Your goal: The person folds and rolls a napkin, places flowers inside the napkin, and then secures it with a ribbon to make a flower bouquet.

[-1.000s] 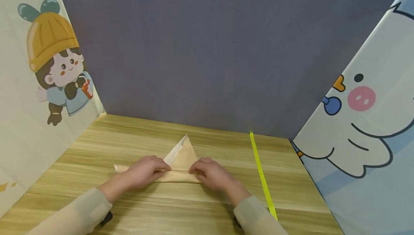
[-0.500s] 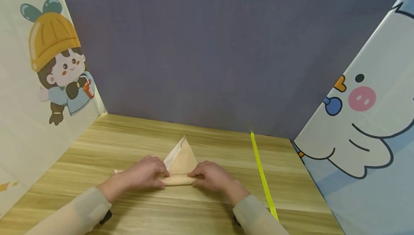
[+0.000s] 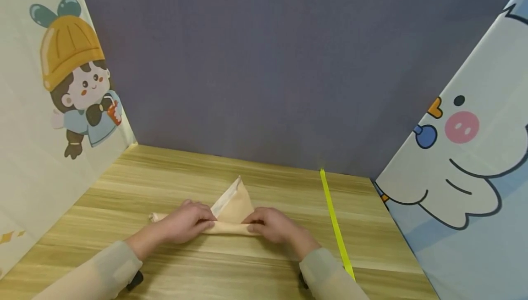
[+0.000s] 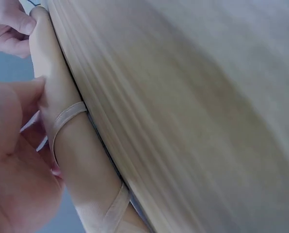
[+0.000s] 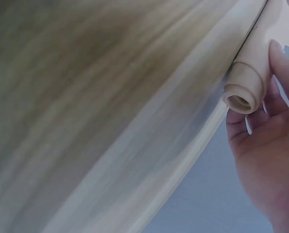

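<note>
A beige cloth (image 3: 237,206) lies on the wooden table, its near part rolled up and its far part a flat triangle pointing away, with a paler strip along the left edge. My left hand (image 3: 185,223) grips the roll (image 3: 228,228) left of the middle, thumb on the near side. On the right part, my right hand (image 3: 273,225) holds it the same way. In the left wrist view, hemmed edges (image 4: 67,114) wind round the rolled part. The right wrist view shows the coiled, hollow right end (image 5: 240,101) beside my right fingers.
A yellow strip (image 3: 336,226) runs front to back across the table (image 3: 173,268), right of my right hand. A dark grey panel (image 3: 255,70) stands behind. Panels with cartoon figures flank the left (image 3: 24,107) and right (image 3: 495,84).
The cloth has been rolled further; the triangle left flat is shorter and its tip sits a little nearer. Both thumbs reached down to the roll's near edge, then came up against its near side.
</note>
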`<state>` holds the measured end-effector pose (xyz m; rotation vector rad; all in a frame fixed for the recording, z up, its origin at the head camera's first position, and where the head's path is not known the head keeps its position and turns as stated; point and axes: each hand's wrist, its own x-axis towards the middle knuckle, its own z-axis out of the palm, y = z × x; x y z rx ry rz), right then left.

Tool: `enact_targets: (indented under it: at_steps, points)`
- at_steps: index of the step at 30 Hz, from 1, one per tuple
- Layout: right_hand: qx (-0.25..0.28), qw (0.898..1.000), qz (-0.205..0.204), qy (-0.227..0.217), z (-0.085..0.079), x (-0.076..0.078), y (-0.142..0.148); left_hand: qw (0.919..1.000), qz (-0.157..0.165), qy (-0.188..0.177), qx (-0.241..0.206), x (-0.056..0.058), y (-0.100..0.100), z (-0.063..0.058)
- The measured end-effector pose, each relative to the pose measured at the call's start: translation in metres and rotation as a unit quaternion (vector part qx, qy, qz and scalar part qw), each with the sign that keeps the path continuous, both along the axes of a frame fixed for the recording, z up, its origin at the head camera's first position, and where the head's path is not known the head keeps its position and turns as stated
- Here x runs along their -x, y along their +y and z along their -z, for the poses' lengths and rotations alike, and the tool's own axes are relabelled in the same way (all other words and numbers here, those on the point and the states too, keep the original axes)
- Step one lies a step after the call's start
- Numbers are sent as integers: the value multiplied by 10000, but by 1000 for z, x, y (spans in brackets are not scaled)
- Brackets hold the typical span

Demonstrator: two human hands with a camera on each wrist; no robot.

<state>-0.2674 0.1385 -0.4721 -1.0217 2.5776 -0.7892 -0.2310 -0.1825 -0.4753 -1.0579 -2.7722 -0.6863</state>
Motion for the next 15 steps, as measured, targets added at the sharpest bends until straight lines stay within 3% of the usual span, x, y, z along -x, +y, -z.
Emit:
enact_targets:
  at_steps: [6,15]
  points:
    - [139,9997,54,-197,-3,0,-2,9993,-154,-233,-259,2,4,0]
    - [-32,9978,-121,644,-3,0,0,9996,-248,-79,144,2,5,-2]
